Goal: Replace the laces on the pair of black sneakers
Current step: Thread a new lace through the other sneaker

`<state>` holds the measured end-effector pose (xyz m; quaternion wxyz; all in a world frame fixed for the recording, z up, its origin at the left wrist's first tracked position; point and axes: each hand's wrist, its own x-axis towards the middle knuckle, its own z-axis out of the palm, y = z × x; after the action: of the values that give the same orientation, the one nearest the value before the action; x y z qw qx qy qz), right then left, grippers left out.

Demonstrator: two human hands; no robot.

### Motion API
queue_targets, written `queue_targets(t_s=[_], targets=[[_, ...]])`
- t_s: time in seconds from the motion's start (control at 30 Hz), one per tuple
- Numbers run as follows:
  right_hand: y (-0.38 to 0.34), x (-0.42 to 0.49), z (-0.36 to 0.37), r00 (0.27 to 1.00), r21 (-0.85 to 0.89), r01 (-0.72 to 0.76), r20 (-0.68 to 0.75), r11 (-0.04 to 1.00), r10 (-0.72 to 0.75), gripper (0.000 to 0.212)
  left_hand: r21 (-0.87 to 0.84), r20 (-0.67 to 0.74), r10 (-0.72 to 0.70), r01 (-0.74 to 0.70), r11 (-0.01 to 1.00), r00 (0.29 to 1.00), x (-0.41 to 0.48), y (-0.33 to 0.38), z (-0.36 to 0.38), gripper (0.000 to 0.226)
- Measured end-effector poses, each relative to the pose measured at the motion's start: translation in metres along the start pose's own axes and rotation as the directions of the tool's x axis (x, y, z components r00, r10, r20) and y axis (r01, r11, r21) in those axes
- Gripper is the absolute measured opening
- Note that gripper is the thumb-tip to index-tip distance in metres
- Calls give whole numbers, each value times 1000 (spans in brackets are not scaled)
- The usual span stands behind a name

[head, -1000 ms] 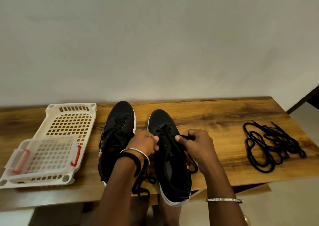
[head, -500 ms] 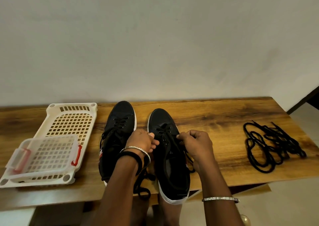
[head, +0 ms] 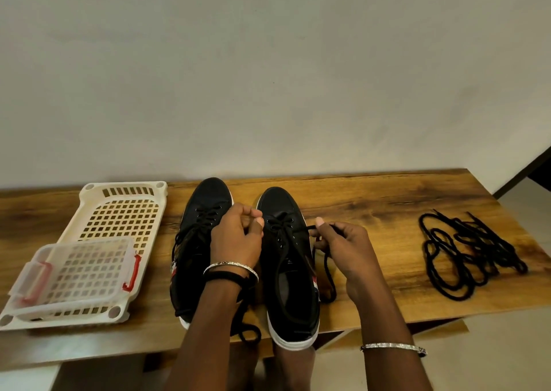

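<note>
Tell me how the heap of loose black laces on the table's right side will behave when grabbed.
Likely floppy: the loose laces lie in limp curls on the table. Probably tangled, since loops overlap, so several may lift together. Light, unlikely to roll.

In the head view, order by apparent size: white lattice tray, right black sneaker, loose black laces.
1. White plastic lattice tray, largest.
2. Right black sneaker and heap of loose black laces: similar spread, unranked.

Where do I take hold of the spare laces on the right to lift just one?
Pinch one tip at the far end of the spare laces, coming from above. The tips there stick out free of the pile; the near loops overlap and would likely drag others.
</note>
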<state>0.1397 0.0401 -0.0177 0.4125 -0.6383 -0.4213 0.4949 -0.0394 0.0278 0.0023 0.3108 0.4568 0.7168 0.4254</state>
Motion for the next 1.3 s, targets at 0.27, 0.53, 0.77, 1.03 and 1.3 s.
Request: queue_targets(t_s=[0.27, 0.53, 0.77, 1.03, 1.3], targets=[[-18, -4, -15, 998, 178, 22, 50, 984, -32, 40, 160, -120, 337, -317, 935, 934, -2, 8, -2, 9], [-33, -17, -24, 932, 268, 33, 338, 963, -127, 43, 301, 190, 432, -471, 829, 882, -20, 24, 29, 20], [-36, -16, -53, 937, 623, -89, 316, 777, -146, 33, 275, -104, 352, -313, 909, 930, -13, 17, 33, 6], [-21, -8, -96, 872, 983, -165, 186, 86, -452, 29, 55, -210, 37, -26, 998, 977, -4, 3, 27, 7], [-14, -2, -93, 889, 990, -141, 117, -22, -442, 28, -211, -124, -17, -10, 977, 992, -5, 9, 25, 14]])
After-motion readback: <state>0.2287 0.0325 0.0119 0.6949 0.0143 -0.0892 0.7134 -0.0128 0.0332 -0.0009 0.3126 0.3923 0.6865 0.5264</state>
